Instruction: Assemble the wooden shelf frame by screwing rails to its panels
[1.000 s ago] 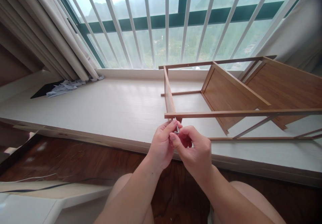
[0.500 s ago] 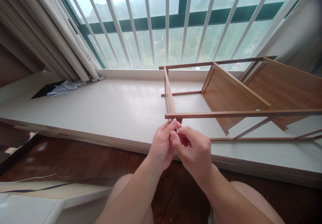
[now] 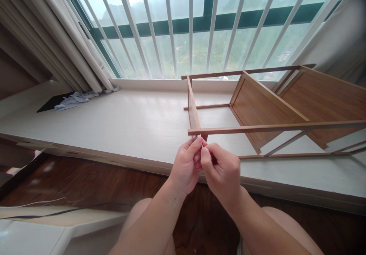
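Observation:
My left hand (image 3: 185, 165) and my right hand (image 3: 221, 169) meet fingertip to fingertip just below the near corner of a wooden shelf frame (image 3: 257, 127) that lies on its side on the white window ledge (image 3: 128, 125). Both hands pinch a small metal tool, perhaps a hex key (image 3: 200, 137), whose tip pokes up toward the frame's corner joint. Most of the metal piece is hidden by my fingers. The frame has thin rails and two brown shelf panels (image 3: 257, 106).
White window bars (image 3: 190, 26) and a pleated curtain (image 3: 57, 37) stand behind the ledge. Crumpled paper or plastic scraps (image 3: 76, 99) lie by the curtain. Dark wood flooring (image 3: 85, 182) runs below the ledge, my knees are at the bottom, and a white object (image 3: 34, 236) lies at lower left.
My right hand's fingers have closed in tighter against my left hand, covering more of the metal piece. The hands shifted slightly up toward the frame corner.

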A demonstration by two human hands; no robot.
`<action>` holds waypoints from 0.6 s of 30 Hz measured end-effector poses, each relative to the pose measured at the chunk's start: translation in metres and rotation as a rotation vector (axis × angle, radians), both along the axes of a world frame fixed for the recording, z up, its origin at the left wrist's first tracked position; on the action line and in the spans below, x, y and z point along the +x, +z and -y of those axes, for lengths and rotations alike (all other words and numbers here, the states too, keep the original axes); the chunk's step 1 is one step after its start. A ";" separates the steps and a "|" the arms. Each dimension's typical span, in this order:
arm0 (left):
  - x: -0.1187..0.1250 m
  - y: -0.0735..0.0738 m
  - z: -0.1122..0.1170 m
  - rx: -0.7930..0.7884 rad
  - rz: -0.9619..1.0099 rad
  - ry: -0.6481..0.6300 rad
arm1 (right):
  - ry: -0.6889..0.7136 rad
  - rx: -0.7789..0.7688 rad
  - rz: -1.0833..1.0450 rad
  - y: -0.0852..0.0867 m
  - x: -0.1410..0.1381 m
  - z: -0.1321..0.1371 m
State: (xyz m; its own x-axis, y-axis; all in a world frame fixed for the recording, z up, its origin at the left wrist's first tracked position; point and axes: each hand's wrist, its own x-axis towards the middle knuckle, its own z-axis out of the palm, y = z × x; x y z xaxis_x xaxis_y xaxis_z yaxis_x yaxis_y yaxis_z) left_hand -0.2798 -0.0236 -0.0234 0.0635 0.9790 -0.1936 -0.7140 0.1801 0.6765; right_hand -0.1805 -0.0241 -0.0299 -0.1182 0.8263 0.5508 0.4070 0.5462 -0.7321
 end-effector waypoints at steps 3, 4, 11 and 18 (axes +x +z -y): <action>0.000 0.003 0.000 -0.015 -0.005 -0.017 | 0.033 -0.114 -0.130 0.000 -0.001 0.002; 0.000 0.003 0.000 -0.020 -0.009 -0.023 | 0.050 -0.152 -0.183 0.000 -0.002 0.002; -0.001 0.002 -0.002 -0.041 -0.080 -0.013 | 0.175 -0.361 -0.529 -0.001 -0.008 0.006; 0.000 0.003 -0.002 -0.017 -0.092 0.015 | 0.206 -0.373 -0.511 0.001 -0.004 0.004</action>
